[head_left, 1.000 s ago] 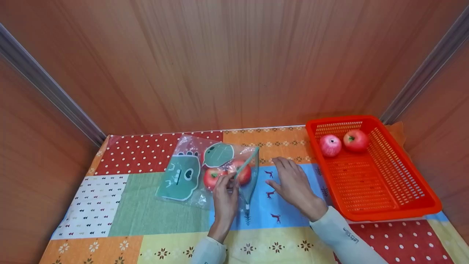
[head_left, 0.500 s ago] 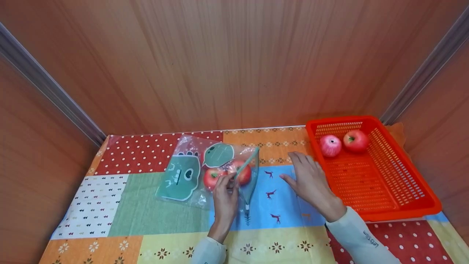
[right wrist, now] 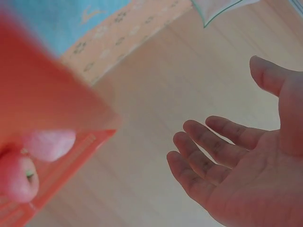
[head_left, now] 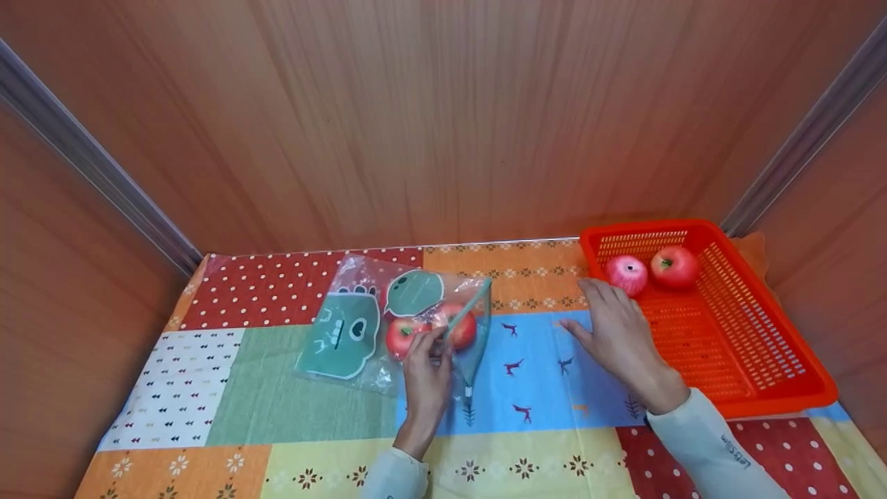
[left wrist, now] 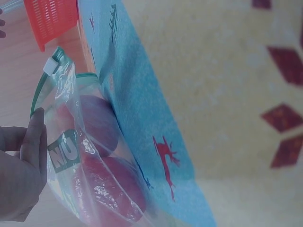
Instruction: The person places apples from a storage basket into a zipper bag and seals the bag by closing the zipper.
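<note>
A clear zip bag (head_left: 339, 336) with green cartoon prints lies on the patterned cloth, its mouth gaping toward the right. Inside it are two red apples (head_left: 404, 335), seen through the plastic in the left wrist view too. My left hand (head_left: 427, 374) pinches the upper edge of the bag's mouth between thumb and fingers, near the green zip strip (left wrist: 40, 92). Held in the air by the basket's left side, my right hand (head_left: 624, 339) has its fingers extended and holds nothing. The right wrist view shows its bare palm (right wrist: 255, 184).
An orange-red plastic basket (head_left: 790, 319) stands at the right, with a pinkish apple (head_left: 627, 274) and a redder apple (head_left: 675, 267) at its far end. A wooden panel (head_left: 416, 125) rises behind the cloth, with side panels at left and right.
My right hand has moved right, away from the bag and up to the basket's left rim. The left hand and the bag have stayed in place.
</note>
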The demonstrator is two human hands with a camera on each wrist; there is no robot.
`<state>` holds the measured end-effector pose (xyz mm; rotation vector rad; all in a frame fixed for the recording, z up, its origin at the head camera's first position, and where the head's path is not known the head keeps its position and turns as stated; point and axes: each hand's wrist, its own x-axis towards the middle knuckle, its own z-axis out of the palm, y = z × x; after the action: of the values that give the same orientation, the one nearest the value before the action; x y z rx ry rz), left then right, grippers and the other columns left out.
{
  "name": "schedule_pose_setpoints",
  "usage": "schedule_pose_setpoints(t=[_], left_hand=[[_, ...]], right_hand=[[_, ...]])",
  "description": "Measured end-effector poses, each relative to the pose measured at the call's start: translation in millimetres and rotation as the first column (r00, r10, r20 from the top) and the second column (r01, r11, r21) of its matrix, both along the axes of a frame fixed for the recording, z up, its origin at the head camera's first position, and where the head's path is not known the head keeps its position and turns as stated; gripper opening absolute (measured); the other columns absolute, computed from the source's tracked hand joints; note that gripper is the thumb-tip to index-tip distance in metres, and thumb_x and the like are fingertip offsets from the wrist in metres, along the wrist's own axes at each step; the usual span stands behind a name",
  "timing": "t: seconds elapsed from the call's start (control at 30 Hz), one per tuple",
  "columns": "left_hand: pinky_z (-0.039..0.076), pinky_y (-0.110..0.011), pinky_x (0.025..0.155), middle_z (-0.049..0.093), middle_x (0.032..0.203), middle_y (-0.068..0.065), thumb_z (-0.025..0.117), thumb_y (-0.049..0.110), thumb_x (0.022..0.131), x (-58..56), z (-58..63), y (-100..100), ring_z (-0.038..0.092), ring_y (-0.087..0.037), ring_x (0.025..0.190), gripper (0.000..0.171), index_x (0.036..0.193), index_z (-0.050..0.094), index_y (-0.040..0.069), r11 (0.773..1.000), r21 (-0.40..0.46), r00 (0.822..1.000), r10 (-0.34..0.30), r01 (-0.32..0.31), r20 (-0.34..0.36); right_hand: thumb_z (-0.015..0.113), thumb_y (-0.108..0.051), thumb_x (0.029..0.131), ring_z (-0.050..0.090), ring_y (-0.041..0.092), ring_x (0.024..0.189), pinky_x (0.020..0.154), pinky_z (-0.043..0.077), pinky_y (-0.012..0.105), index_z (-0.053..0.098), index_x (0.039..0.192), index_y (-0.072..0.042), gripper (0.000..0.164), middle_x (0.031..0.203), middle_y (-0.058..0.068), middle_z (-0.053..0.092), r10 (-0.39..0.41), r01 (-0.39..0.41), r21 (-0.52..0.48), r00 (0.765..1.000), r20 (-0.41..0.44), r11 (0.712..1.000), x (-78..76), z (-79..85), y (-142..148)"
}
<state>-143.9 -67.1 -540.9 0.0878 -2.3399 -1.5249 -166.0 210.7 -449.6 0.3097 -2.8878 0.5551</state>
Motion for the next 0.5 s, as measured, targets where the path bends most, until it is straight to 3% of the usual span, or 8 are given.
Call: schedule_pose_setpoints(t=[0.23, 0.5], left_hand=[[0.063, -0.031, 0.083, 0.067, 0.104, -0.006, 0.074, -0.01, 0.092, 0.1, -0.6, -0.7, 0.069, -0.018, 0.089, 0.035, 0.124, 0.073, 0.005, 1.0, 0.004, 1.0, -0.003, 0.003, -0.014], [0.063, -0.031, 0.083, 0.068, 0.104, -0.006, 0.073, -0.011, 0.092, 0.0, -0.9, -1.1, 0.069, -0.018, 0.089, 0.035, 0.123, 0.073, 0.004, 1.0, 0.015, 1.0, -0.009, 0.009, -0.019]], right_hand=[[0.08, -0.022, 0.094, 0.047, 0.047, 0.135, 0.109, 0.044, 0.07, 0.046, 0.152, 0.006, 0.073, 0.152, 0.028, 0.049, -0.04, 0.04, 0.007, 0.999, 0.007, 0.999, -3.4, 3.9, 17.4], [0.072, -0.015, 0.099, 0.051, 0.047, 0.118, 0.102, 0.048, 0.068, 0.046, 0.152, 0.006, 0.063, 0.146, 0.029, 0.051, -0.056, 0.057, 0.019, 0.998, -0.028, 0.998, -8.3, 2.2, 40.4]])
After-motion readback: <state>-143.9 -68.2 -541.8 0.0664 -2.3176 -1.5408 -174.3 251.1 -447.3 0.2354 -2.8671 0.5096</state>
